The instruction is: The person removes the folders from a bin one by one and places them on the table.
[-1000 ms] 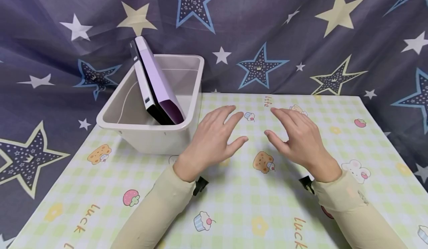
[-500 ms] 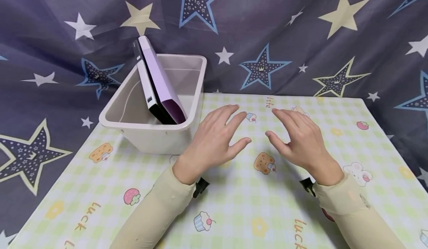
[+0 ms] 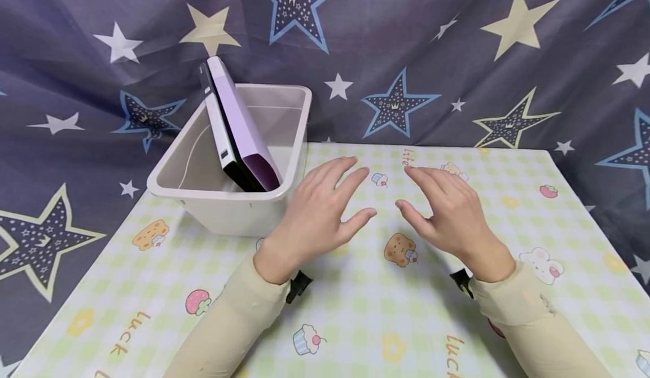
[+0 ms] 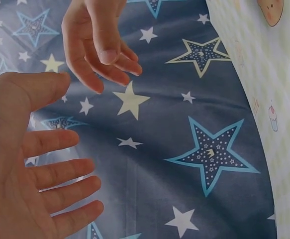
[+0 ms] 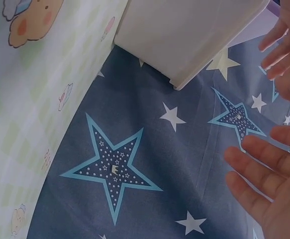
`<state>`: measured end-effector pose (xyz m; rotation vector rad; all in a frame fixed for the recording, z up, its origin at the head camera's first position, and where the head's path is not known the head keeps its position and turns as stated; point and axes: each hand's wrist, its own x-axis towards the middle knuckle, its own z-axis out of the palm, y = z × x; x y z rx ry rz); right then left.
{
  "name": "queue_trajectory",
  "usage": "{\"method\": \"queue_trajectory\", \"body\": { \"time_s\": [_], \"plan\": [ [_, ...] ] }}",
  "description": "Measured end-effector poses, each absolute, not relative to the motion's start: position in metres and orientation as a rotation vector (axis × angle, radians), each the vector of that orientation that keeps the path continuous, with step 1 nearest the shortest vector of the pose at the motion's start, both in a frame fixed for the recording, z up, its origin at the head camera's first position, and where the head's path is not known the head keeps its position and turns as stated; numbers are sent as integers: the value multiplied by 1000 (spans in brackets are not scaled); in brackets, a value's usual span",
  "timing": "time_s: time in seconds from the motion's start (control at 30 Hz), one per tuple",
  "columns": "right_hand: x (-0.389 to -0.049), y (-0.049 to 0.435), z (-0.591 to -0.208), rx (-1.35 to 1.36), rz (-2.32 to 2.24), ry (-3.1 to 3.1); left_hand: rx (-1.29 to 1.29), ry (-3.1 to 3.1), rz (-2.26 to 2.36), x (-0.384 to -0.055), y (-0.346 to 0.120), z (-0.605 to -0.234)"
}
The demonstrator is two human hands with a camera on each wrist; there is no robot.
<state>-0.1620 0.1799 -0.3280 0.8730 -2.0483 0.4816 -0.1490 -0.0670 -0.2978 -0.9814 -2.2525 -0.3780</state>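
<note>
My left hand (image 3: 320,211) hovers over the table just right of a pale plastic bin (image 3: 228,211), holding nothing, its fingers spread and fairly straight. Facing it, my right hand (image 3: 452,211) is also in the air with loosely bent fingers and nothing in its grasp. Two binders lean side by side inside the bin: a purple one (image 3: 241,113) and a black and white one (image 3: 219,130). Their tops stick out above the back left rim. In the left wrist view both hands show bare palms or fingers, apart from each other.
A checked tablecloth (image 3: 355,316) with printed cartoons covers the table. Behind it hangs a dark curtain (image 3: 437,39) with a star pattern, close to the bin's back. Dark wrist devices sit under both sleeves (image 3: 228,316).
The right hand has shifted slightly to the left, nearer the left hand. The view sways a little. The bin and binders stay in place.
</note>
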Motion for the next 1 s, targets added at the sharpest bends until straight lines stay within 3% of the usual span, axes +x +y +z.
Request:
{"method": "queue_trajectory", "body": {
  "time_s": [1.0],
  "plan": [
    [-173,165,-324,901,499,-2077,-955,-2208,-459,-141,-88,-292]
  ]
}}
